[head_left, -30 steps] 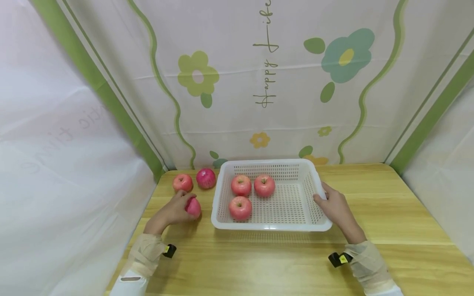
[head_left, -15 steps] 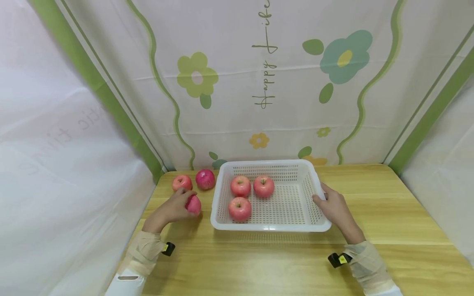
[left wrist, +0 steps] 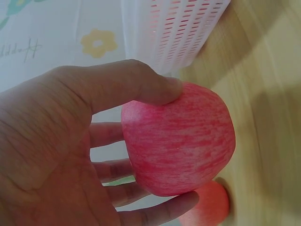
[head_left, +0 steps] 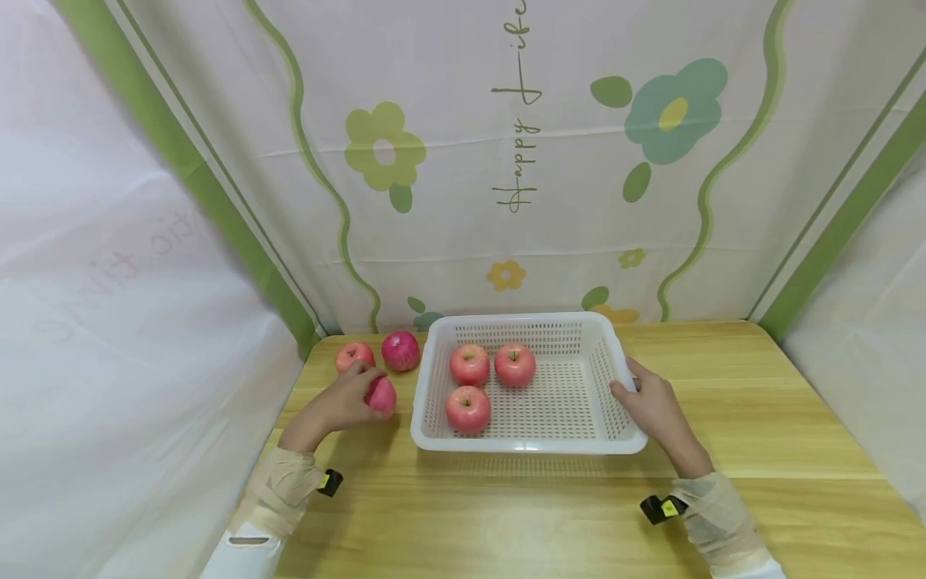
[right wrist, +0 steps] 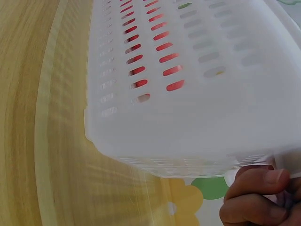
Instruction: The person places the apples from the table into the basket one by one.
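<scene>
My left hand point(head_left: 346, 400) grips a pinkish-red apple point(left wrist: 181, 141), thumb on one side and fingers curled round the other; it is held just above the table, left of the basket. A white perforated plastic basket point(head_left: 528, 445) stands at the middle, and my right hand point(head_left: 651, 402) grips its right rim, with curled fingers point(right wrist: 254, 207) showing at the edge in the right wrist view. Inside, toward the left, sit three apples: one at the back left point(head_left: 470, 364), another beside it point(head_left: 515, 365) and a third in front point(head_left: 468, 409).
Behind my left hand a red apple point(head_left: 354, 355) and a darker magenta round fruit point(head_left: 401, 351) lie on the wooden table point(head_left: 506, 515). A white printed curtain point(head_left: 448, 225) hangs along the table's back edge, with more cloth at both sides.
My left hand has lifted the apple slightly off the table and shifted it a little to the right. The right hand and the basket stay in place.
</scene>
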The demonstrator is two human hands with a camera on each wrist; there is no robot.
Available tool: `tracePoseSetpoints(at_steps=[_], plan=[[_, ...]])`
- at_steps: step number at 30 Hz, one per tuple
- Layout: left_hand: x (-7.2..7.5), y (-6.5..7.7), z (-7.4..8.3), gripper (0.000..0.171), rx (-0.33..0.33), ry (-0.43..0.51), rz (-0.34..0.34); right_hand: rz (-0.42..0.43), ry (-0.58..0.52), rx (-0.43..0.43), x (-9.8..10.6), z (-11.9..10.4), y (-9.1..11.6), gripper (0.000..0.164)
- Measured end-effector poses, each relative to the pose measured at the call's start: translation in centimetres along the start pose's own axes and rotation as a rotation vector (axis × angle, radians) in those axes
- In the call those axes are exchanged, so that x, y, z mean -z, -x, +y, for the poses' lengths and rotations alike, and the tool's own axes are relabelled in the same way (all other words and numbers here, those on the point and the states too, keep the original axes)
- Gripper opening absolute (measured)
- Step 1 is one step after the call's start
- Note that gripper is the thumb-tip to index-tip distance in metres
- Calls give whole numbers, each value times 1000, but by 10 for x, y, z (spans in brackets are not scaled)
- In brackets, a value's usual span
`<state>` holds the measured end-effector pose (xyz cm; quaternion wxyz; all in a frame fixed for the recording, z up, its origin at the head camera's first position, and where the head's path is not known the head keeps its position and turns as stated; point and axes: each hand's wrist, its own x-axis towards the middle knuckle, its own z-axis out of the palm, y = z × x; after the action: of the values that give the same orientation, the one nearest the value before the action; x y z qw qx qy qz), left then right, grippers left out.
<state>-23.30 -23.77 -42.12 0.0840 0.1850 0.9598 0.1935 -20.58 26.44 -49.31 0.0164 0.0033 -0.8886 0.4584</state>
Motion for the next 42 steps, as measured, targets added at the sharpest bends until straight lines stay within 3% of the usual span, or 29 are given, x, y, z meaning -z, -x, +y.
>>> tracePoseSetpoints(at_steps=[6, 18, 29, 42], plan=[[3, -2, 4, 74, 1, -18, 10, -3, -10, 3, 0, 0, 0, 68], [11, -3, 10, 78, -57, -62, 56, -3, -5, 10, -1, 1, 1, 70], [21, -7, 26, 83, -20, -95, 27, 5, -5, 11, -1, 2, 0, 69], [29, -7, 39, 78, -77, -118, 64, 1, 4, 6, -1, 3, -1, 70]])
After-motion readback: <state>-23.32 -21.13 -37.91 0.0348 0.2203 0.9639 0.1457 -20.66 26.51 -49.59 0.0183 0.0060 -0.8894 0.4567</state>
